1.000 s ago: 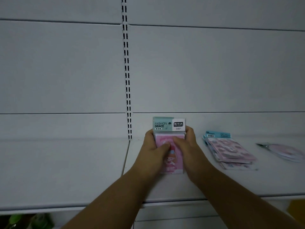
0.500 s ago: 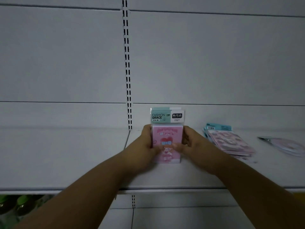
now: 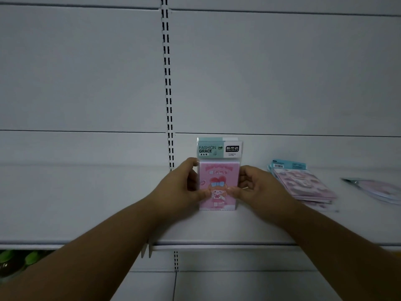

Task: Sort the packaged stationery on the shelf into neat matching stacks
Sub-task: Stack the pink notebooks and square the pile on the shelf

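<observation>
A stack of pink packets (image 3: 219, 177) with a cartoon girl and a teal "FASHION GRACE" header stands on the white shelf (image 3: 108, 203), near its middle. My left hand (image 3: 180, 187) grips the stack's left side and my right hand (image 3: 258, 190) grips its right side, thumbs resting on the front packet. To the right lies a slanted, uneven pile of pink packets with teal headers (image 3: 301, 183). Further right, at the frame's edge, several more loose packets (image 3: 377, 189) lie flat.
A slotted upright (image 3: 167, 83) runs down the white back panel just left of the stack. The shelf's front edge (image 3: 217, 246) crosses below my forearms. Green-capped items (image 3: 17, 257) show on a lower level at bottom left.
My thumbs have slid outward off the front packet's middle, uncovering the cartoon girl. The stack stands squarer between both hands.
</observation>
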The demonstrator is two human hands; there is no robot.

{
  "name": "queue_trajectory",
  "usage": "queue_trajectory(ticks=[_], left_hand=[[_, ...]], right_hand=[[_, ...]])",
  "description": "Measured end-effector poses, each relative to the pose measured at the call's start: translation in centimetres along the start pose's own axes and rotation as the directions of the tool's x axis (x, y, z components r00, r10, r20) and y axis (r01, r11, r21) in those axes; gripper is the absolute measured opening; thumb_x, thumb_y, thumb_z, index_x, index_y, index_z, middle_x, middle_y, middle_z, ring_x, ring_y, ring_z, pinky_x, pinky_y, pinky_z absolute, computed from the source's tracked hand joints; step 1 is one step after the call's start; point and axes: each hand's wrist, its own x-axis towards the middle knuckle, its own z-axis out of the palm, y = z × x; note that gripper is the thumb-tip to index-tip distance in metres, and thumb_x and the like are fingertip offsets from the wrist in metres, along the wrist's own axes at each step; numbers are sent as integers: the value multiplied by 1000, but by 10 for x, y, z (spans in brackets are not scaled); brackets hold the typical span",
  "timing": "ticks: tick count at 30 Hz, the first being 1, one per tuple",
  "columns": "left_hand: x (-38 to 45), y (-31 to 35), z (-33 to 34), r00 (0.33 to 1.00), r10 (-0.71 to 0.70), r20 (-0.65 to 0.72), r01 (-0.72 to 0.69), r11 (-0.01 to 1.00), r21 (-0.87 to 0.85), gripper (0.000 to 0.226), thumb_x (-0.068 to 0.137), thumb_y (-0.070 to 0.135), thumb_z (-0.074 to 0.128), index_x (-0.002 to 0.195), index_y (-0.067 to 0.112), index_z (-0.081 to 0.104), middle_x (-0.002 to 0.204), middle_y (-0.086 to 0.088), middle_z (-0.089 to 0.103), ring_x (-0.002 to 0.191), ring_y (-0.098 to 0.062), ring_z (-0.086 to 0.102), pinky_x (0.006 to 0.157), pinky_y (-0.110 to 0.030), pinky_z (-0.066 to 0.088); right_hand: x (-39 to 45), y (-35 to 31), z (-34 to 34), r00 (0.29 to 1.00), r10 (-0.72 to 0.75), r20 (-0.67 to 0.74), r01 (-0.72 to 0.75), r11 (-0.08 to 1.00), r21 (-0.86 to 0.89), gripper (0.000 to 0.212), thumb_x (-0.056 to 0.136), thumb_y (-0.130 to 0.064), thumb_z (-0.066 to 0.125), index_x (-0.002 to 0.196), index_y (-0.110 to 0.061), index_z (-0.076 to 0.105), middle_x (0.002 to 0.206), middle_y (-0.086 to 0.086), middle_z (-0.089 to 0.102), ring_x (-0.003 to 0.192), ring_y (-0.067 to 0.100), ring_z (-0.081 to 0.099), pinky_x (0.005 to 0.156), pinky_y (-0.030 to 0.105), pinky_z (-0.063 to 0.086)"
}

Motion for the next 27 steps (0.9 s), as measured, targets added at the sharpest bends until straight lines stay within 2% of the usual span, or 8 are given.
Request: queue_trajectory(ticks=[5, 9, 12, 17, 20, 22, 25, 27], left_hand=[[5, 0, -4, 1000, -3, 3, 3, 987, 158, 32, 78, 30, 79, 99, 34, 55, 92, 16, 68, 81, 5, 66, 63, -11, 52], [20, 7, -12, 984, -165, 60, 169, 984, -63, 27, 80, 29, 78, 99, 15, 65, 87, 0, 77, 76, -12, 74, 68, -28, 61], [39, 11, -14, 918, -364, 158, 385, 914, -131, 25, 84, 23, 74, 100, 5, 66, 87, -7, 78, 76, -21, 75, 73, -38, 62], [58, 6, -6, 862, -490, 131, 488, 871, 48, 30, 83, 34, 74, 93, 5, 68, 88, -10, 75, 59, -18, 62, 52, -25, 53], [62, 0, -3, 889, -457, 18, 442, 868, 226, 33, 79, 43, 74, 78, 12, 64, 71, -3, 67, 51, -12, 54, 42, -20, 38], [63, -2, 1, 904, -426, -46, 419, 856, 302, 36, 77, 46, 74, 73, 12, 61, 65, -2, 64, 49, -12, 53, 41, -20, 36], [59, -4, 1, 917, -391, -86, 398, 872, 285, 40, 76, 48, 73, 71, 9, 65, 61, -5, 65, 47, -16, 53, 46, -22, 41], [51, -5, -2, 935, -341, -96, 353, 876, 329, 47, 81, 54, 65, 76, 7, 69, 70, -8, 71, 55, -21, 61, 57, -28, 51]], right_hand=[[0, -2, -1, 1000, 27, -1, -27, 1000, 3, 27, 80, -26, 74, 105, -23, 65, 96, -5, 73, 86, 5, 70, 74, 21, 58], [15, -11, -1, 973, 222, 67, -232, 944, 236, 15, 84, -21, 70, 98, -17, 69, 86, -2, 78, 79, 14, 74, 61, 23, 59], [34, -15, -2, 891, 435, 128, -453, 846, 282, 21, 85, -19, 70, 97, -2, 69, 78, 6, 78, 71, 20, 75, 52, 25, 57], [53, -12, 6, 792, 601, 107, -610, 785, 109, 25, 86, -30, 68, 87, -5, 65, 62, 7, 74, 51, 18, 71, 43, 24, 53], [58, -6, 7, 829, 559, -20, -552, 813, -187, 35, 82, -40, 67, 72, -6, 63, 36, -1, 58, 28, 11, 48, 34, 18, 38], [58, -3, 8, 843, 534, -56, -529, 808, -259, 39, 81, -42, 66, 68, -6, 61, 31, -1, 51, 24, 11, 42, 33, 17, 34], [53, -2, 8, 878, 474, -65, -468, 821, -328, 47, 84, -49, 62, 63, -8, 59, 30, -2, 51, 25, 10, 45, 34, 16, 36], [44, -2, 4, 931, 357, -68, -350, 831, -433, 51, 89, -57, 50, 62, -14, 60, 46, -1, 59, 41, 10, 55, 44, 21, 40]])
